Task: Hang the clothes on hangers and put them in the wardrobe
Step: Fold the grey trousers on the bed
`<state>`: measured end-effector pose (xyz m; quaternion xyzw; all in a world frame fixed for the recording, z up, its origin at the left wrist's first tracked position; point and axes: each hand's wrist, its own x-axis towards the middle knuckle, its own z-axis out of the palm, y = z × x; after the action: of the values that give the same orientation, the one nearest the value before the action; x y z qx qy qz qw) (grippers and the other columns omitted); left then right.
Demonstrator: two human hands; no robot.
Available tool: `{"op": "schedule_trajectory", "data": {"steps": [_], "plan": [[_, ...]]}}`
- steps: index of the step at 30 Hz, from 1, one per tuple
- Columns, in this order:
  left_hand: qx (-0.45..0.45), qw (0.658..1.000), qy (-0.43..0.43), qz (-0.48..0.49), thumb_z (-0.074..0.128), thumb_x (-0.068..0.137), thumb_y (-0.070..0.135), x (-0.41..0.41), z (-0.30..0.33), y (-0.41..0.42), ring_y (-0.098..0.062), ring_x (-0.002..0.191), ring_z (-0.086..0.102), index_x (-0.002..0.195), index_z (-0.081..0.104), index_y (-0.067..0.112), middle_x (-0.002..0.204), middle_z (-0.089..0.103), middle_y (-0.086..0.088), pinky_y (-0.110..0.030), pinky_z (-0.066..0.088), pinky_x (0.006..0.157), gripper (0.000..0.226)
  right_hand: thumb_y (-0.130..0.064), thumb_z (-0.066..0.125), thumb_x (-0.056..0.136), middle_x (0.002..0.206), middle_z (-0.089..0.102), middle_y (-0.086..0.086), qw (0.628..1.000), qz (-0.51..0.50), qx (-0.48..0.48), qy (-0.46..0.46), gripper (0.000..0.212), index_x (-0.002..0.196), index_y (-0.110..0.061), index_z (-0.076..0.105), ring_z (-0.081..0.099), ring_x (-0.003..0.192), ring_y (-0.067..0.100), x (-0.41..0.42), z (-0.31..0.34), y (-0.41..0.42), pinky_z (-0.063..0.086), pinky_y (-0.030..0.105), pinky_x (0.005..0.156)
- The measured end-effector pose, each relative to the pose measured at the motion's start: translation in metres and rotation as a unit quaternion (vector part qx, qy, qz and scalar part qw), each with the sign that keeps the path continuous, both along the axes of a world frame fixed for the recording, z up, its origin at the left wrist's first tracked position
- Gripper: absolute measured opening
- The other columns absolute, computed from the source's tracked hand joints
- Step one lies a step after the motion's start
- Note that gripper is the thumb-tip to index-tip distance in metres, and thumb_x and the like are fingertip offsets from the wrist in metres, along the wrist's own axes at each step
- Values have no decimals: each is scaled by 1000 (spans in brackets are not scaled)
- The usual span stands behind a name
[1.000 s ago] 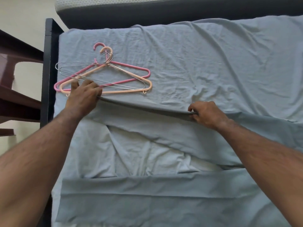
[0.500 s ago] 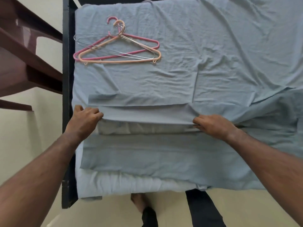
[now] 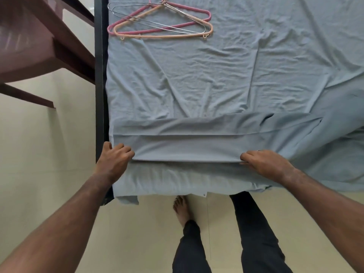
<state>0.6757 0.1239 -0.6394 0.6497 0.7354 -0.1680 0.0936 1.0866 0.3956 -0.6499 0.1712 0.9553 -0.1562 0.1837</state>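
A pale blue cloth (image 3: 189,148) lies folded in a long band across the near end of the bed. My left hand (image 3: 115,160) grips its left end with curled fingers. At the band's right end, my right hand (image 3: 266,164) pinches the folded edge. Three hangers lie stacked at the far left of the bed: a pink one (image 3: 189,11), a peach one (image 3: 167,36) and a thin wire one (image 3: 137,19). Their hooks are cut off by the top edge of the view.
The bed is covered with a wrinkled blue sheet (image 3: 226,75) and has a dark frame (image 3: 99,95) on its left side. Brown wooden furniture (image 3: 35,46) stands left of the bed. My legs and a bare foot (image 3: 182,211) are on the pale floor below.
Both hands drew the fold of cloth toward the near end of the bed, away from the hangers. The view tilted down, and the floor and my legs came into sight.
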Motion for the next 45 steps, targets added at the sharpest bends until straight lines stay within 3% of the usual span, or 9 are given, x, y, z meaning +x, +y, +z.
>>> {"op": "schedule_trajectory", "data": {"steps": [7, 12, 18, 22, 30, 33, 38, 42, 45], "plan": [[-39, 998, 8, 41, 83, 63, -4, 7, -19, -36, -27, 66, 53, 67, 68, 17, 65, 57, 3, -38, 22, 69, 26, -25, 77, 87, 64, 52, 0, 998, 19, 37, 39, 24, 82, -15, 56, 53, 45, 24, 7, -16, -37, 34, 31, 38], [-72, 996, -10, 56, 75, 84, 23, 8, -20, -32, -22, 74, 55, 74, 68, 24, 73, 62, 8, -38, 26, 70, 12, -28, 76, 88, 65, 56, 0, 995, -30, 87, 46, 23, 80, -14, 59, 56, 48, 25, 8, -16, -54, 39, 31, 37], [-41, 994, -80, 67, 80, 82, 29, 56, 0, 10, -23, 92, 63, 94, 74, 19, 92, 72, 2, -40, 34, 78, 17, -30, 80, 84, 68, 59, 0, 992, -50, 113, 36, 24, 79, -16, 60, 58, 54, 25, 10, 0, -53, 42, 36, 55], [-26, 990, -122, 64, 69, 91, 37, 110, 6, 57, -20, 105, 60, 107, 73, 21, 106, 71, 4, -39, 35, 86, 23, -35, 80, 83, 72, 61, -2, 992, -49, 109, 30, 25, 81, -19, 61, 61, 62, 25, 17, 1, -45, 40, 38, 63], [23, 966, -235, 107, 65, 93, 45, 235, -2, 152, -19, 109, 60, 108, 73, 19, 109, 69, 3, -38, 39, 91, 31, -28, 81, 74, 78, 64, -1, 986, -106, 101, 84, 19, 80, -20, 65, 63, 73, 25, 58, 9, -5, 43, 40, 68], [20, 939, -313, 139, 70, 88, 48, 287, -2, 193, -22, 101, 64, 106, 73, 15, 104, 70, 0, -38, 46, 89, 38, -22, 77, 80, 82, 64, 1, 957, -251, 75, 123, 15, 83, -18, 63, 63, 78, 28, 93, 21, 35, 45, 41, 69], [32, 862, -439, 251, 80, 80, 49, 362, 9, 271, -12, 83, 64, 102, 71, 16, 94, 69, 5, -27, 49, 74, 40, -16, 61, 94, 95, 63, 6, 853, -497, -12, 159, 4, 94, -12, 62, 59, 86, 26, 154, 39, 129, 51, 40, 77], [58, 810, -477, 336, 88, 72, 40, 405, 0, 320, -14, 77, 67, 92, 72, 13, 83, 70, 3, -32, 55, 77, 37, -9, 60, 93, 100, 65, 10, 825, -542, -9, 159, 4, 94, -9, 64, 60, 91, 27, 171, 36, 202, 51, 42, 84], [40, 814, -470, 338, 89, 70, 36, 424, -7, 340, -12, 81, 66, 99, 74, 13, 89, 71, 4, -19, 50, 72, 40, -9, 59, 93, 122, 61, 10, 817, -562, -32, 130, 23, 116, -11, 61, 59, 110, 29, 164, 32, 252, 48, 37, 93]]}}
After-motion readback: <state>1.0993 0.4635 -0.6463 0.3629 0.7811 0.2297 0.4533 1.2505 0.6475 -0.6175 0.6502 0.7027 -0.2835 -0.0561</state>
